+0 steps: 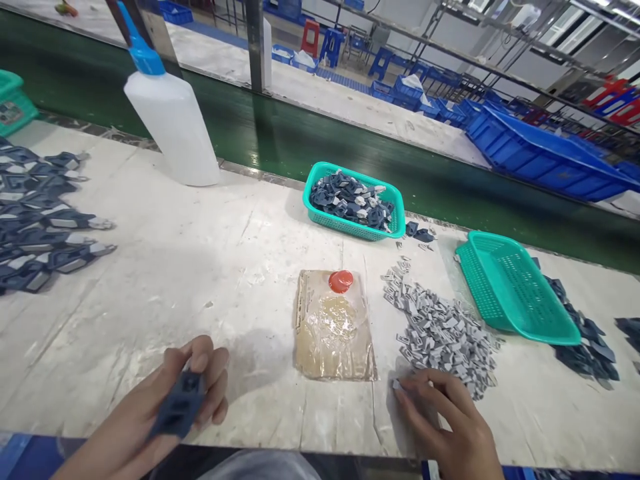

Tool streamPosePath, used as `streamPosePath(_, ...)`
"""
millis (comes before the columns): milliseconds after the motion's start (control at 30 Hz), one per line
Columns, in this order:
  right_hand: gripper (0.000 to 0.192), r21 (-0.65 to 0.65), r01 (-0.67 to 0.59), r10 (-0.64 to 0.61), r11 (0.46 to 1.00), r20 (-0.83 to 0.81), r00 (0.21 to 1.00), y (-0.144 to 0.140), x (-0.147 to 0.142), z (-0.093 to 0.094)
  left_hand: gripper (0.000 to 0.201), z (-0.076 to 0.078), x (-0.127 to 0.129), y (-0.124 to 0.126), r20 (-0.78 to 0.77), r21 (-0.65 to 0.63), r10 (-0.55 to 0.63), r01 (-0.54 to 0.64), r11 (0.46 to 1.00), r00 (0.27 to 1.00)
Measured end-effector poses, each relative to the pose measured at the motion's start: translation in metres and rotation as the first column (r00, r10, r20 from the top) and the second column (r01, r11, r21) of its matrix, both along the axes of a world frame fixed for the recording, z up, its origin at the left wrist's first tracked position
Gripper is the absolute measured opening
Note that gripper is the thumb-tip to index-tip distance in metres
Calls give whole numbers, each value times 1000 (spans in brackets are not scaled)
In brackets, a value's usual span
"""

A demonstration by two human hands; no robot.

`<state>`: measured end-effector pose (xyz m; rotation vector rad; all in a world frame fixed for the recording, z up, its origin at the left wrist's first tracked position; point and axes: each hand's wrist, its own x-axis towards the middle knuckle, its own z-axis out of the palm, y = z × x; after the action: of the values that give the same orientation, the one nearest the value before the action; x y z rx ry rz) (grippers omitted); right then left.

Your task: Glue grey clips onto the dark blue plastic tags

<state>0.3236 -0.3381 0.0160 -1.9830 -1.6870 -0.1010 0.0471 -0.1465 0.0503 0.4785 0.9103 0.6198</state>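
Note:
My left hand point(200, 380) is closed around a dark blue plastic part point(181, 403) with square openings, above the front of the table. My right hand point(445, 413) pinches a small grey plastic piece point(397, 385) between thumb and forefinger, at the near edge of a pile of similar grey pieces point(445, 333). Between the hands lies a piece of cardboard point(310, 347) coated with a shiny clear film, a red blob point(341, 281) near its top edge.
A green basket point(313, 212) of dark blue and grey parts stands at the back; another green basket point(520, 287) sits right. A white squeeze bottle point(175, 127) with blue nozzle stands back left. Rows of blue parts point(40, 213) lie left. A green conveyor belt point(285, 133) runs behind.

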Motion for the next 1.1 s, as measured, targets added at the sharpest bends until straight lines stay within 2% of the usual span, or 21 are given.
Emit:
streamPosePath(100,15,85,0,-8,996,86,996,18,-3,12,31,2,-4,0,66,-113,-39,46,993,997)
streamPosePath(267,9,143,1,-20,990,135,991,75,-19,26,27,2,-5,-4,167,-207,182,-147,967,969)
streamPosePath(433,5,80,-59,47,995,136,990,117,-27,21,19,5,-10,-8,269,-328,307,-213,920,913)
streamPosePath(533,5,37,-90,84,995,138,987,125,-28,18,12,6,-15,-10,264,-337,330,-234,912,906)
streamPosePath(700,5,4,-104,102,995,148,984,126,-28,17,22,9,-18,-14,157,-306,286,-228,924,945)
streamPosePath(833,7,-1,-101,100,995,155,983,127,-29,19,22,13,-16,-14,130,-365,260,-198,910,957)
streamPosePath(1000,7,-1,-105,103,995,173,979,129,-29,19,23,9,-17,-16,169,-365,330,-252,896,929)
streamPosePath(1100,7,2,-111,109,994,179,978,130,-28,19,32,6,-19,-17,157,-353,347,-276,894,925)
